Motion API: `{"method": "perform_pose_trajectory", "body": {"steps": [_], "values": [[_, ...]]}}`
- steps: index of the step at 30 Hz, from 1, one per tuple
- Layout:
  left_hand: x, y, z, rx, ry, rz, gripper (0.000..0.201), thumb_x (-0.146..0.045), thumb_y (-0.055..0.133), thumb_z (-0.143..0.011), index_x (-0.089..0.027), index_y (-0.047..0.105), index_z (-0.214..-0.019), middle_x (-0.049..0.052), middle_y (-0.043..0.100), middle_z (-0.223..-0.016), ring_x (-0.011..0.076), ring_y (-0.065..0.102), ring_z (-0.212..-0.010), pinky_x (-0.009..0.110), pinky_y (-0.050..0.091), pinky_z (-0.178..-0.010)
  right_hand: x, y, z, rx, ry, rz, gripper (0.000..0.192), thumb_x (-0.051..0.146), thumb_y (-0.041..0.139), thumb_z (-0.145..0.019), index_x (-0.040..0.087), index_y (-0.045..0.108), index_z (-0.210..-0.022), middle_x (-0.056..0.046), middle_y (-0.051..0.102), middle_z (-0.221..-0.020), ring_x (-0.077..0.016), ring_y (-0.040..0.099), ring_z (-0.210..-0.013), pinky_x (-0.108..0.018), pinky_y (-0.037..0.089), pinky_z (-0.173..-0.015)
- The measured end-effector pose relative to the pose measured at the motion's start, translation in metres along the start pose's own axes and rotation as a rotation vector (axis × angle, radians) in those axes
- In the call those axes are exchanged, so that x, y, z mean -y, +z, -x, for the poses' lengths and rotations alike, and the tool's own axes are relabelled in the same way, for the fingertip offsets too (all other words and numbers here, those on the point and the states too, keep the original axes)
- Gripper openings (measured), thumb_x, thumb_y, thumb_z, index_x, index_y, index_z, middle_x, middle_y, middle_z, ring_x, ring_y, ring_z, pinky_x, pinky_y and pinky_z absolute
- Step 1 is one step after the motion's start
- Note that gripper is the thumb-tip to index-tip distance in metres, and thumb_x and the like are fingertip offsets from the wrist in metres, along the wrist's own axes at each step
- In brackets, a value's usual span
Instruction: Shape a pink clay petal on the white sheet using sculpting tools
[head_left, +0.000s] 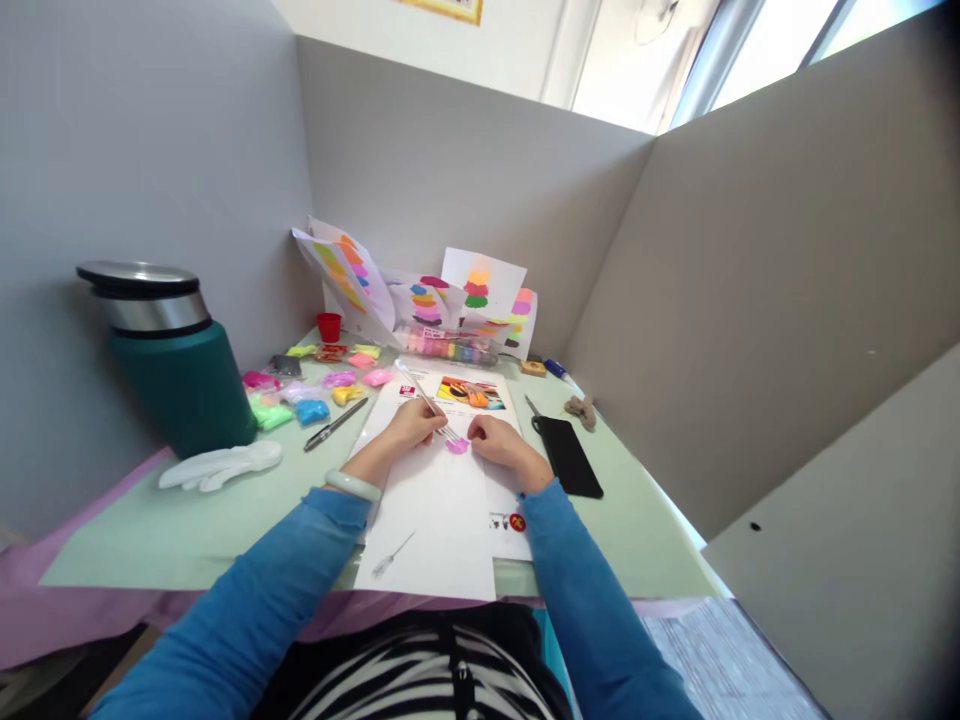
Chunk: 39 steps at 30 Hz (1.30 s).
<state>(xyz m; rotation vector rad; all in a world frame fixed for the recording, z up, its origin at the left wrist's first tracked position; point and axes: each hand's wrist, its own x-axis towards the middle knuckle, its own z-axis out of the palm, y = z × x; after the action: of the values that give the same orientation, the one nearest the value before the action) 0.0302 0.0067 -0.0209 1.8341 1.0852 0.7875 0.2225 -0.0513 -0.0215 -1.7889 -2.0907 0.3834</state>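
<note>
My left hand is closed around the handle of a fork, whose tines point down and to the right. Under the tines lies a small pinkish-purple lump of modelling clay, on or just above a white sheet of paper. From the other side, my right hand has its fingers curled together close to the lump's right edge. Whether those fingertips pinch a bit of clay cannot be made out. Near the sheet's front edge there is a small grey broom-like drawing.
Several colourful clay packets, a pen, a white folded item and a teal bottle stand or lie left. A black flat object lies right. Colour-swatch papers lean at the back. Grey partitions enclose the table.
</note>
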Motion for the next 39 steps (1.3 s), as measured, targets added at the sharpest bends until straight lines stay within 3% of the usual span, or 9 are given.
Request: {"method": "perform_pose_trajectory", "body": {"steps": [11,16,20,23,27,29,33,36,39], "values": [[-0.002,0.012,0.002,-0.054,0.010,-0.240,0.014,-0.020,0.056,-0.073,-0.014,0.066,-0.080,0.001,0.063,-0.060,0.0116,0.055,-0.048,0.021,0.038,-0.050,-0.003,0.002,-0.002,-0.003,0.008,0.000,0.022,0.014,0.049,-0.070,0.018,0.062,-0.086,-0.003,0.066,-0.084,-0.0144,0.055,-0.071,-0.023,0.034,-0.060],[-0.005,0.008,0.003,-0.112,-0.019,-0.365,0.014,-0.019,0.055,-0.072,-0.015,0.067,-0.079,0.003,0.066,-0.063,0.0153,0.060,-0.057,0.023,0.039,-0.055,0.000,0.000,-0.001,-0.003,0.001,-0.007,0.022,0.013,0.049,-0.069,0.018,0.062,-0.086,-0.003,0.066,-0.084,-0.0144,0.054,-0.071,-0.023,0.033,-0.060],[-0.005,0.000,0.004,-0.184,-0.012,-0.332,0.016,-0.024,0.052,-0.076,-0.015,0.065,-0.080,0.001,0.063,-0.057,0.0156,0.059,-0.056,0.024,0.040,-0.058,0.001,0.000,-0.001,0.000,0.020,-0.019,0.022,0.012,0.049,-0.068,0.018,0.062,-0.085,-0.003,0.066,-0.084,-0.0142,0.054,-0.071,-0.023,0.033,-0.060],[-0.008,-0.003,0.006,-0.158,0.028,-0.230,0.025,-0.029,0.042,-0.083,-0.015,0.063,-0.081,-0.001,0.057,-0.049,0.0145,0.056,-0.051,0.024,0.041,-0.057,-0.001,0.001,-0.001,-0.005,0.011,-0.047,0.020,0.011,0.049,-0.069,0.018,0.061,-0.082,-0.002,0.065,-0.081,-0.0140,0.054,-0.070,-0.023,0.034,-0.060],[-0.011,0.002,0.008,-0.093,0.193,-0.199,0.029,-0.030,0.038,-0.086,-0.017,0.062,-0.080,0.001,0.068,-0.068,0.0129,0.058,-0.059,0.023,0.042,-0.062,0.000,0.002,0.000,-0.229,-0.043,-0.202,0.011,0.022,0.052,-0.078,0.018,0.061,-0.082,-0.002,0.063,-0.079,-0.0138,0.052,-0.068,-0.025,0.037,-0.063],[-0.012,0.006,0.009,-0.067,0.284,-0.270,0.029,-0.032,0.039,-0.087,-0.017,0.063,-0.077,0.002,0.070,-0.074,0.0142,0.061,-0.067,0.023,0.042,-0.066,0.006,0.002,0.001,-0.352,-0.104,-0.366,0.019,0.034,0.052,-0.083,0.018,0.061,-0.089,-0.002,0.062,-0.080,-0.0138,0.052,-0.068,-0.025,0.039,-0.064],[-0.017,0.012,0.015,0.034,0.333,-0.427,0.029,-0.031,0.044,-0.086,-0.017,0.067,-0.073,0.003,0.070,-0.071,0.0152,0.060,-0.067,0.023,0.042,-0.066,0.023,0.005,-0.001,-0.334,-0.215,-0.567,0.032,0.043,0.054,-0.083,0.018,0.063,-0.100,-0.003,0.062,-0.082,-0.0148,0.055,-0.073,-0.025,0.042,-0.066],[-0.022,0.013,0.018,0.097,0.318,-0.438,0.030,-0.031,0.046,-0.086,-0.017,0.070,-0.078,0.003,0.070,-0.074,0.0157,0.061,-0.069,0.022,0.042,-0.067,0.029,0.007,-0.003,-0.364,-0.159,-0.571,0.033,0.044,0.048,-0.086,0.016,0.067,-0.088,-0.005,0.064,-0.080,-0.0164,0.058,-0.077,-0.025,0.043,-0.068],[-0.019,0.007,0.014,0.073,0.298,-0.448,0.033,-0.035,0.043,-0.088,-0.019,0.071,-0.089,0.004,0.071,-0.087,0.0178,0.061,-0.080,0.024,0.042,-0.072,0.021,0.002,-0.003,-0.565,0.034,-0.539,0.047,0.046,0.033,-0.092,0.014,0.066,-0.085,-0.006,0.062,-0.073,-0.0162,0.057,-0.070,-0.025,0.041,-0.063]]}}
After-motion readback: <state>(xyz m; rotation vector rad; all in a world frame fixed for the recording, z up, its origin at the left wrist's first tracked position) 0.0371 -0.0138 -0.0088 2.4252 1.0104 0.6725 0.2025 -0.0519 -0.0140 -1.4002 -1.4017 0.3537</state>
